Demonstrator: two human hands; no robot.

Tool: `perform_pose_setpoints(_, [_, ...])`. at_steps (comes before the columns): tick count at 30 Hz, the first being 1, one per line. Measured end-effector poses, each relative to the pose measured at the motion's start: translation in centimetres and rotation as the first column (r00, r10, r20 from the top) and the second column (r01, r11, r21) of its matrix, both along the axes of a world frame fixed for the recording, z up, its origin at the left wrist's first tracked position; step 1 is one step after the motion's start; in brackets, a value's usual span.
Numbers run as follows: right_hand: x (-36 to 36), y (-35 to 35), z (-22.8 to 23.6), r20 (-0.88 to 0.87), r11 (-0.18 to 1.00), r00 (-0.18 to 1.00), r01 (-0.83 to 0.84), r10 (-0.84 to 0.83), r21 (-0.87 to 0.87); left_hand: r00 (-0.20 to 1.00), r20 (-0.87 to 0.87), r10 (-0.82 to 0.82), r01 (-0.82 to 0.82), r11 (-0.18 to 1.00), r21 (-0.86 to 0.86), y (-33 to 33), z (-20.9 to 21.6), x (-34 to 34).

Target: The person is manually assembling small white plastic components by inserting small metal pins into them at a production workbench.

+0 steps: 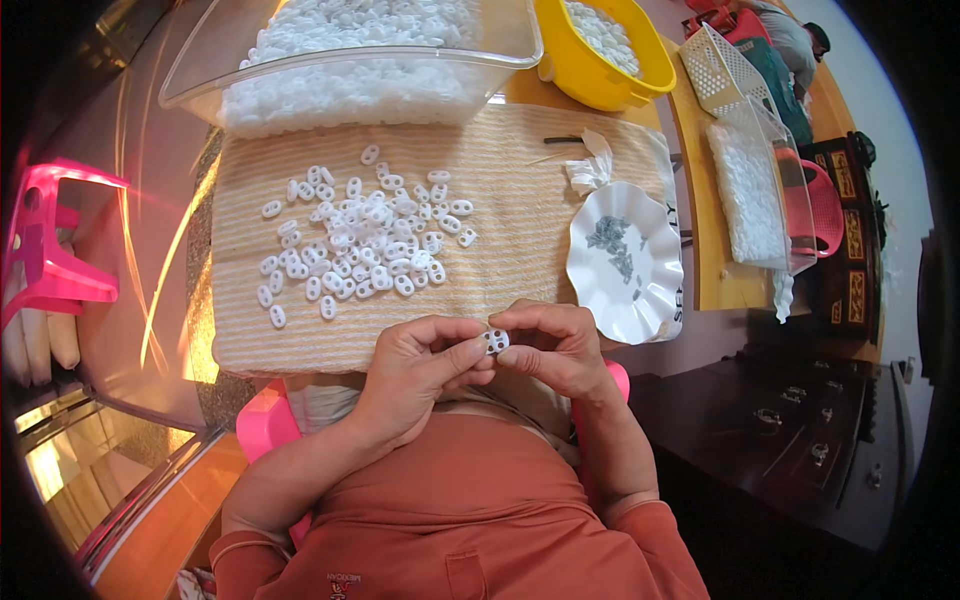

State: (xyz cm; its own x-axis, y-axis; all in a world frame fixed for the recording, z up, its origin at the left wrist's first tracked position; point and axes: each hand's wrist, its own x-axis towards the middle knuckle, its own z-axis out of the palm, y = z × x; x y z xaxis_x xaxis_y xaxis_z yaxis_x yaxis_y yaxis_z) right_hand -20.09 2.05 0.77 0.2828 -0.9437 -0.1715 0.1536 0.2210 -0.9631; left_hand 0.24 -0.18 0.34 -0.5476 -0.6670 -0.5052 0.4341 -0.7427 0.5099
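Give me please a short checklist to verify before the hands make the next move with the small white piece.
1. Small white oval plastic piece with two holes pinched between both hands: ok.
2. Left hand and right hand meet above the near edge of the beige woven mat: ok.
3. Heap of loose white pieces lies on the mat: ok.
4. White scalloped dish with small grey bits stands right of the heap: ok.
5. Piece free of defects: cannot tell.
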Motion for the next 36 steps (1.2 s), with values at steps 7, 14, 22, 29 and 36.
perform_pose_setpoints(7, [0.1, 0.1, 0.2, 0.043, 0.999, 0.999, 0.003, -0.004, 0.033, 0.997, -0.080, -0.011, 0.013, 1.000, 0.022, 0.0, -0.1, 0.0])
perform_pose_setpoints(14, [0.0, 0.1, 0.0, 0.052, 1.000, 0.999, -0.007, 0.007, 0.001, 0.995, -0.103, 0.002, 0.004, 0.998, 0.059, 0.0, -0.2, 0.0])
perform_pose_setpoints(22, [0.1, 0.1, -0.3, 0.052, 0.999, 0.999, 0.008, -0.005, -0.051, 0.988, -0.155, -0.011, 0.024, 0.996, 0.084, -0.1, -0.2, 0.0])
perform_pose_setpoints(29, [0.2, -0.4, -0.8, -0.005, 0.968, 1.000, 0.006, -0.007, -0.251, 0.987, -0.159, -0.023, 0.040, 0.994, 0.100, -0.1, -0.3, -0.2])
perform_pose_setpoints(36, [0.3, -0.2, -0.5, -0.032, 0.975, 0.999, -0.015, 0.008, -0.221, 0.970, -0.241, -0.039, 0.061, 0.994, 0.085, -0.1, -0.6, -0.1])
